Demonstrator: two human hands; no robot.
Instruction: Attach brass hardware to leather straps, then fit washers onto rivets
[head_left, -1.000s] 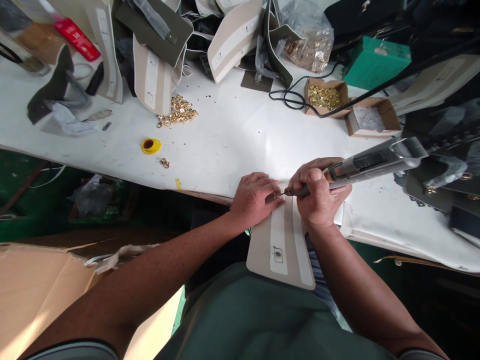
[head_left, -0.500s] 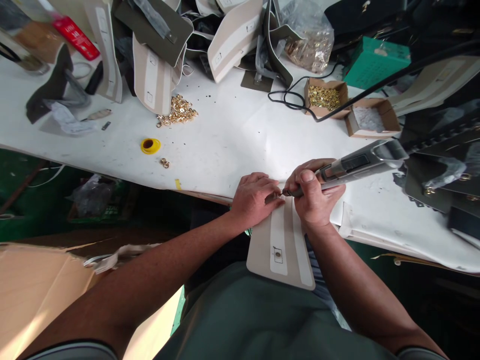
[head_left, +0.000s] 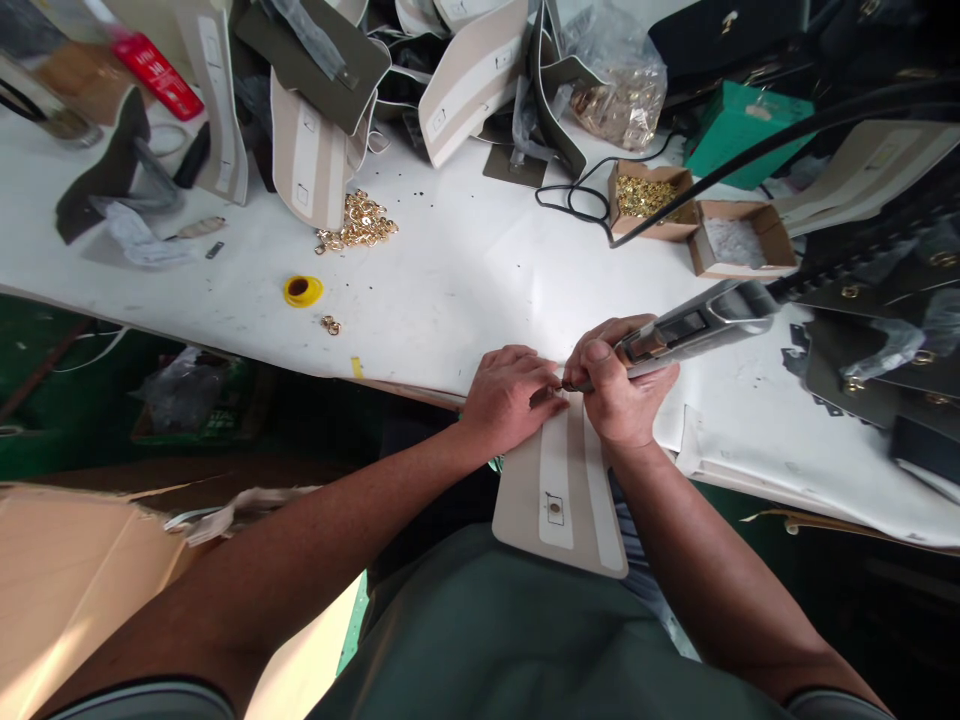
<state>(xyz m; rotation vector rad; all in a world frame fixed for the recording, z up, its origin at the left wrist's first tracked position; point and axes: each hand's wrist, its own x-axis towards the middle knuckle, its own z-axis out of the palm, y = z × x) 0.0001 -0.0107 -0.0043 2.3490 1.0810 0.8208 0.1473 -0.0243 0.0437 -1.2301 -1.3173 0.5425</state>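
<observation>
A grey corded electric screwdriver (head_left: 701,325) is gripped in my right hand (head_left: 622,385), tilted, its bit pointing left and down. The bit tip meets the fingertips of my left hand (head_left: 514,395), whose thumb and fingers pinch together over the far end of a beige panel (head_left: 521,490). What they pinch is too small and covered to make out. The panel has pale strips and a marked rectangle with a hole near its close end. It spans from the table edge toward my body, its far end hidden under my hands.
Gold rings (head_left: 366,222) lie heaped on the white table (head_left: 450,290), near a yellow tape roll (head_left: 303,291). More panels (head_left: 472,75) are piled behind. Small boxes of gold hardware (head_left: 651,190) and white pieces (head_left: 739,240) stand right, under the black cord (head_left: 720,175).
My right hand and the screwdriver have shifted slightly left, with the tool's rear end swinging left and its cord moving along. My left hand and the panel are nearly still.
</observation>
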